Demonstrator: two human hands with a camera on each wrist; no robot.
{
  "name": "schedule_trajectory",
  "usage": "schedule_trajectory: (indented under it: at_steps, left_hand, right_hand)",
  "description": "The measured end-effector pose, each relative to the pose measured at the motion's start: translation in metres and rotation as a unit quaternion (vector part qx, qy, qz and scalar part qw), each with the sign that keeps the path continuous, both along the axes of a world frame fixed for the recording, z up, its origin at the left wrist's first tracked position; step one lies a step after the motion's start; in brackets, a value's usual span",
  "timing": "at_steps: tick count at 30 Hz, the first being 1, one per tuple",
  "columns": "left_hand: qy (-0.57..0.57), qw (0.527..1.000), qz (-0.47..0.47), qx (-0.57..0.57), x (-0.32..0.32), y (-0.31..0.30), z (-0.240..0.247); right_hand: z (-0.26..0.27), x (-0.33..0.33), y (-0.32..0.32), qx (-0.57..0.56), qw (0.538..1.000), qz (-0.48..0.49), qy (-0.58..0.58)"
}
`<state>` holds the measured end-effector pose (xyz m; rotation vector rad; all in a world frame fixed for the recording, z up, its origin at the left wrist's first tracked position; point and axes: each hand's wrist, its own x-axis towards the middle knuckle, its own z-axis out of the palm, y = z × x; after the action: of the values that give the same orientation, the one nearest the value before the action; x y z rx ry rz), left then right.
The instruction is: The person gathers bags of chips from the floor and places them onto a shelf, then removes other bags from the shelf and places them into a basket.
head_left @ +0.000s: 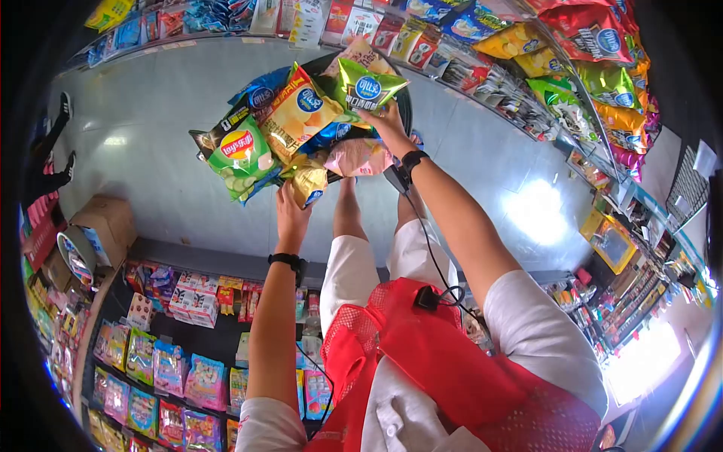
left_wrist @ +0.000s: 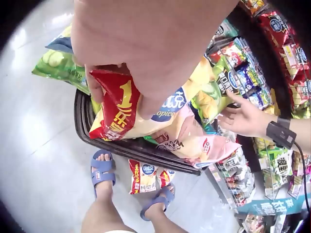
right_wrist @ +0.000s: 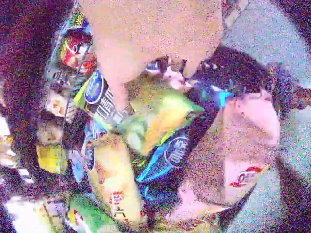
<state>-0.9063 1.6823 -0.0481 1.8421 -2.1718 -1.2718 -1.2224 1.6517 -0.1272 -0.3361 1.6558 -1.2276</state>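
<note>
My left hand [head_left: 292, 215] grips a small gold-and-cream chip bag [head_left: 309, 183] at the near rim of a black basket [head_left: 407, 113] heaped with chip bags. In the left wrist view the fingers of this hand [left_wrist: 141, 63] curl over that bag's red end [left_wrist: 119, 109]. At the basket's right side, my right hand [head_left: 393, 129] pinches the lower edge of a green chip bag [head_left: 369, 89], which lies tilted on the pile. A green Lay's bag [head_left: 239, 151], an orange bag [head_left: 299, 113] and a pink bag [head_left: 358, 158] lie around them. The right wrist view is grainy and blurred.
Snack shelves [head_left: 248, 38] curve along the far side and right. Another shelf of bagged sweets [head_left: 205, 380] stands at the lower left, by a cardboard box [head_left: 105, 226]. Small red-and-cream bags [left_wrist: 143, 177] lie on the floor beside my sandalled feet.
</note>
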Motion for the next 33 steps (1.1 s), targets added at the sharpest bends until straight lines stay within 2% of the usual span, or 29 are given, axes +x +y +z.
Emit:
schedule_trajectory:
  at_steps: [3,4,6,10,13,14,17,18,21,22,25,26,29,31,32,33]
  left_hand:
    - [0.019,0.998,-0.049,-0.030,0.005,-0.001,0.008]
    - [0.032,0.999,-0.041,-0.001,0.008,-0.002,0.010]
    - [0.059,0.996,-0.023,0.057,0.011,-0.003,0.014]
    - [0.134,0.981,0.101,0.095,0.005,-0.014,0.013]
    - [0.198,0.961,0.170,0.096,0.002,-0.022,-0.004]
    - [0.195,0.955,0.199,0.099,-0.002,-0.024,-0.004]
    - [0.283,0.914,0.261,0.126,-0.014,-0.027,-0.020]
    - [0.323,0.890,0.287,0.141,-0.018,-0.024,-0.025]
    - [0.291,0.927,0.188,0.146,-0.023,-0.017,-0.048]
    - [0.224,0.961,0.140,0.085,-0.025,-0.017,-0.048]
    - [0.251,0.928,0.248,0.120,-0.035,-0.018,-0.046]
    - [0.246,0.936,0.227,0.109,-0.038,-0.022,-0.040]
    - [0.146,0.971,0.189,-0.020,-0.044,-0.023,-0.028]
    - [0.162,0.971,0.169,-0.034,-0.049,-0.032,-0.003]
    - [0.135,0.982,0.120,-0.059,-0.050,-0.041,0.013]
    - [0.107,0.988,0.069,-0.084,-0.053,-0.050,0.024]
  right_hand:
    - [0.013,-0.002,-0.007,-0.020,1.000,0.009,-0.006]
    - [0.008,-0.001,-0.007,-0.025,0.999,-0.008,-0.023]
    - [0.001,-0.008,-0.006,-0.032,0.999,0.022,-0.023]
    - [0.017,-0.016,-0.006,-0.054,0.997,0.049,-0.020]
    - [0.039,-0.016,-0.006,-0.010,0.999,0.042,0.015]
    - [0.026,-0.016,-0.001,-0.009,0.999,0.048,0.010]
    - [0.030,-0.005,-0.005,0.036,0.990,0.075,0.111]
    - [0.035,-0.012,-0.009,0.006,0.993,0.112,0.024]
    - [0.033,-0.001,-0.019,-0.082,0.995,0.037,-0.044]
    - [0.025,0.000,-0.021,-0.084,0.996,0.034,-0.025]
    - [0.015,-0.002,-0.016,-0.045,0.999,0.025,-0.020]
    - [0.015,-0.002,-0.016,-0.054,0.998,0.018,-0.007]
    - [0.039,-0.003,-0.009,-0.069,0.997,-0.006,0.022]
    - [0.071,-0.007,-0.005,-0.064,0.997,-0.029,0.032]
    - [0.073,-0.011,0.000,-0.072,0.995,-0.026,0.067]
    - [0.075,-0.018,0.006,-0.066,0.997,-0.035,0.037]
